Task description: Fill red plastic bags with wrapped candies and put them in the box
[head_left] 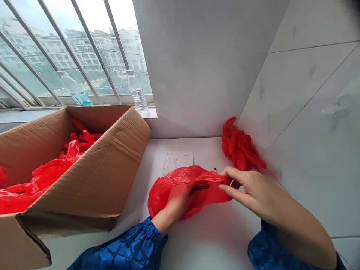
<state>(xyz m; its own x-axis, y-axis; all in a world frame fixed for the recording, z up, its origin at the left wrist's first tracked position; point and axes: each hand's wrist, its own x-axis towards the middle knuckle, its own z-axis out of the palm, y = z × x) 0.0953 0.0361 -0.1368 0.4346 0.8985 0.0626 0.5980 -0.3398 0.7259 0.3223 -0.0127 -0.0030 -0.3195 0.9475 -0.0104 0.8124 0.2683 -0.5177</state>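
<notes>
A crumpled red plastic bag [180,193] lies on the white counter [208,240], gathered between my hands. My left hand [176,200] grips its near side; the hand is blurred and tinted red by the plastic. My right hand [247,187] pinches the bag's right edge between thumb and fingers. Just beyond that hand, a bundle of twisted red plastic bags [239,146] rests against the tiled wall. A printed white sheet of paper [177,163] lies partly under the far edge of the bag.
An open cardboard box [75,180] filled with red plastic bags [53,172] stands on the left of the counter. Several walls close the far and right sides. Two plastic water bottles [137,92] [73,88] stand on the barred window's sill.
</notes>
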